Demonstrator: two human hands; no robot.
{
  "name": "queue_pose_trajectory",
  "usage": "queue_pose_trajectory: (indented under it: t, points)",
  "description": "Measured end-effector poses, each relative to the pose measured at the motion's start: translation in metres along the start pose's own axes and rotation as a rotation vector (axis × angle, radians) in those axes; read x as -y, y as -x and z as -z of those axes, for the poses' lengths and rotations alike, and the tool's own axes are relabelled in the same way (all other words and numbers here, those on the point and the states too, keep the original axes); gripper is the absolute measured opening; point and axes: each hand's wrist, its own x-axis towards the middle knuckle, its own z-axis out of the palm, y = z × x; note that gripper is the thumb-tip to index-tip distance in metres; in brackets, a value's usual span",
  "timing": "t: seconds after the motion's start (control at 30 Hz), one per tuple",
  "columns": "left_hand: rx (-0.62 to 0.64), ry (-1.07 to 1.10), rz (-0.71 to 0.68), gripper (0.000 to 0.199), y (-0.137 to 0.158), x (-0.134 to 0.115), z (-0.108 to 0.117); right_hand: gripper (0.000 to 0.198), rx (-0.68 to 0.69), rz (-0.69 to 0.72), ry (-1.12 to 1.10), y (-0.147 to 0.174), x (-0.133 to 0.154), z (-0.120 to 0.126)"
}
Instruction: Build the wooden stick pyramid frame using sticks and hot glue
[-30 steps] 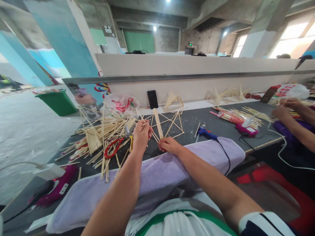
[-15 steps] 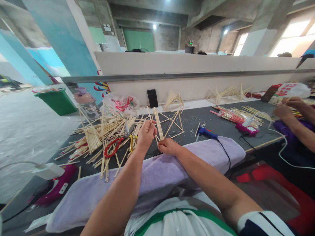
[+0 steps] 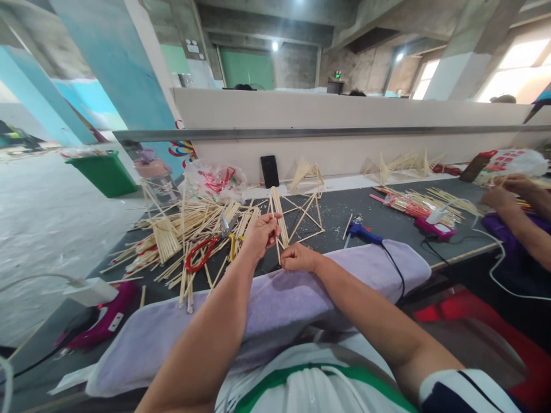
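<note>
My left hand [image 3: 262, 236] is closed, pinching a thin wooden stick [image 3: 278, 250] that stands nearly upright. My right hand [image 3: 298, 257] is curled around the stick's lower end, just above the edge of a lilac towel. Behind my hands lies a frame of glued wooden sticks [image 3: 319, 215], with a row of parallel sticks [image 3: 282, 221] at its left side. To the left, a big pile of loose sticks [image 3: 206, 215] covers the table, with red-handled scissors [image 3: 200, 255] on it. A blue glue gun [image 3: 364, 232] rests to the right of the frame.
The lilac towel [image 3: 344, 264] pads the table's front edge. A black phone [image 3: 269, 171] leans on the partition, near a finished-looking stick model [image 3: 306, 174]. A purple power strip [image 3: 107, 315] sits at left. Another person's hands [image 3: 501, 198] work at far right.
The stick has swung from leaning left to nearly upright. My left hand has moved slightly right, closer to my right hand. The whole view has shifted a little.
</note>
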Motion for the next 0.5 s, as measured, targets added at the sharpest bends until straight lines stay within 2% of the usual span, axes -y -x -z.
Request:
queue_pose_trajectory:
  t: [0.1, 0.17, 0.33, 0.5]
  points:
    - [0.104, -0.014, 0.106, 0.027, 0.003, 0.003, -0.006, 0.016, -0.046, 0.011, 0.040, -0.003, -0.006, -0.004]
    - [0.142, -0.031, 0.109, 0.028, 0.005, 0.003, -0.009, 0.016, -0.097, 0.007, 0.063, -0.005, -0.008, -0.004]
    - [0.027, -0.090, -0.037, 0.030, 0.005, -0.003, -0.007, 0.022, -0.144, -0.017, 0.085, -0.003, -0.005, 0.000]
    - [-0.025, -0.179, -0.096, 0.029, 0.004, -0.004, 0.000, 0.034, -0.148, -0.007, 0.135, -0.003, -0.003, -0.001]
